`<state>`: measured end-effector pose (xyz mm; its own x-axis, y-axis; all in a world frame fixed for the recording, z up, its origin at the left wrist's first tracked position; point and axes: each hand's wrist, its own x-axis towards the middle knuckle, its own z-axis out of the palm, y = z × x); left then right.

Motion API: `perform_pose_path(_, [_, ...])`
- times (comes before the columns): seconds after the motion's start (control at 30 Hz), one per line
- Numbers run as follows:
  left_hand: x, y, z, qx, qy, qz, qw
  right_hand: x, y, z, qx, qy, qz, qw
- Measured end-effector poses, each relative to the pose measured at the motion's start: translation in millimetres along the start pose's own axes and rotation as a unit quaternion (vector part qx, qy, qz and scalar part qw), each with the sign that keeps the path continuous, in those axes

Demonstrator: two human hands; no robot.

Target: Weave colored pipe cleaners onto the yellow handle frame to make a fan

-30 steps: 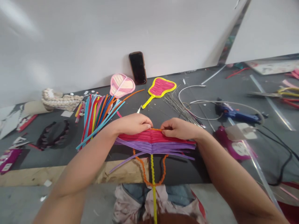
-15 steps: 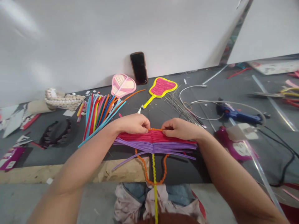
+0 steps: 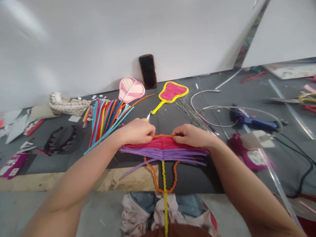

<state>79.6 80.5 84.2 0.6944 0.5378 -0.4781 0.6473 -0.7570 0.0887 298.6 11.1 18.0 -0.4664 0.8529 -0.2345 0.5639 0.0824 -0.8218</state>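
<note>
A half-woven fan [image 3: 164, 148] of pink and purple strips lies on the dark table in front of me. Its orange braided frame [image 3: 156, 174] and yellow handle [image 3: 164, 184] run down toward my lap. My left hand [image 3: 136, 130] pinches the fan's top edge at the left, fingers closed. My right hand [image 3: 190, 135] pinches the same edge at the right, where the orange frame shows between both hands. A bundle of loose coloured strips [image 3: 106, 119] lies just left of my left hand.
Two finished fans, a pink one [image 3: 131, 89] and a yellow-rimmed one [image 3: 171, 93], lie by a phone [image 3: 147, 71] leaning on the wall. A blue glue gun [image 3: 249, 120], wires [image 3: 191, 113], a cable and a magenta object [image 3: 248, 153] fill the right side. Scraps lie far left.
Both hands and the fan sit slightly higher and further from me in the picture; the grip on the top edge is unchanged. The camera has shifted a little.
</note>
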Motion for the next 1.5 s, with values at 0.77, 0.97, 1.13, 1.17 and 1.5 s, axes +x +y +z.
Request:
perform_pose_path(0.77, [-53.6,20.5,129.2,0.068,0.164,0.008,0.984,-6.0,10.9,-8.4,-0.028,0.116,0.015,0.993])
perform_pose_path(0.97, [-49.5,28.4,138.4,0.041,0.176,-0.016,0.983,-18.0,-8.0,-1.7,-0.088,0.294,-0.061,0.950])
perform_pose_path(1.13, [-49.6,33.7,138.1,-0.009,0.141,-0.037,0.989,-18.6,-29.3,50.0,-0.359,0.142,-0.107,0.916])
perform_pose_path(1.17, [-49.6,34.5,138.1,-0.019,0.136,-0.039,0.990,-19.8,-29.9,58.3,-0.405,0.128,-0.089,0.901])
perform_pose_path(1.5, [-51.9,35.4,141.3,-0.015,0.198,-0.013,0.980,-33.5,-7.6,80.3,-0.491,0.121,-0.050,0.861])
